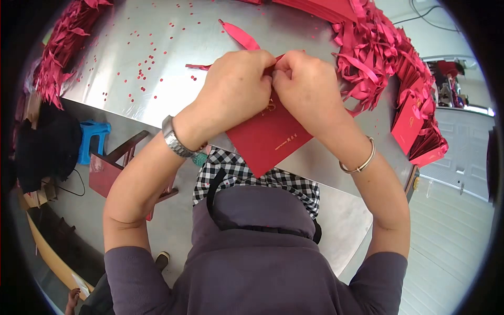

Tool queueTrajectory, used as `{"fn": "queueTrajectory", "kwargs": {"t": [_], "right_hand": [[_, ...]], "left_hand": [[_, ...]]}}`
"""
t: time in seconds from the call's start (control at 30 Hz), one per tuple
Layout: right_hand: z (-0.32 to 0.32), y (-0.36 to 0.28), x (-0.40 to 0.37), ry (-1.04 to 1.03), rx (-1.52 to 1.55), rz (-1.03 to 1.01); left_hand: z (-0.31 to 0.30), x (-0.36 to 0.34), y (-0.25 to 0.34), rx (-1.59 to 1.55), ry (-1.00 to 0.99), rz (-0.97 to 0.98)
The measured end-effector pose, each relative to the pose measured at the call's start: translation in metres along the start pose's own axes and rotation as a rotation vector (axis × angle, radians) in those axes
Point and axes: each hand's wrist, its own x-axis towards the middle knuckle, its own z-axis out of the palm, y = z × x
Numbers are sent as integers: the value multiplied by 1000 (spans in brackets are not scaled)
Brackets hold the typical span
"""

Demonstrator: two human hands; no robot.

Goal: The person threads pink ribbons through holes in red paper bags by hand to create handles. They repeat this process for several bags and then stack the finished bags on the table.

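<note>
Both hands meet over a red card or bag (268,139) with gold lettering, which lies at a slant across the table's near edge. My left hand (239,84) is closed at its top edge, fingertips pinched. Close against it, my right hand (307,86) is pinched too, at the same top part. A red ribbon (239,35) sticks out above my left hand, and a thin ribbon end (198,66) shows to its left. What exactly lies between the fingertips is hidden by the fingers.
Red bags with ribbons (367,63) are heaped at the right, more (65,50) at the far left. Small red dots are scattered over the metal table (118,58). A blue stool (94,139) and a wooden chair (113,168) stand at left. Another person's hand (73,297) shows bottom left.
</note>
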Motion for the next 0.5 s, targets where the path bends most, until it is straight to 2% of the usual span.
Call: {"fn": "queueTrajectory", "kwargs": {"t": [0.07, 0.1, 0.13, 0.2, 0.23, 0.37, 0.43, 0.5], "right_hand": [[-5, 3, -2, -14, 71, 12], [-9, 5, -2, -34, 136, 19], [-12, 6, -2, -25, 135, 13], [-19, 6, 0, -102, 227, 37], [-23, 9, 4, -214, 280, 75], [-24, 13, -3, -175, 294, 68], [-22, 15, -9, -128, 394, 87], [-19, 19, -14, -123, 409, 68]], "left_hand": [[-7, 4, -6, -346, -82, -132], [-10, 6, -7, -543, -107, -270], [-12, 9, -5, -537, -103, -262], [-17, 14, 1, -646, -175, -400], [-20, 17, 2, -636, -172, -397], [-25, 31, 5, -573, -303, -434], [-30, 41, -3, -596, -518, -436], [-33, 43, 1, -596, -584, -417]]}}
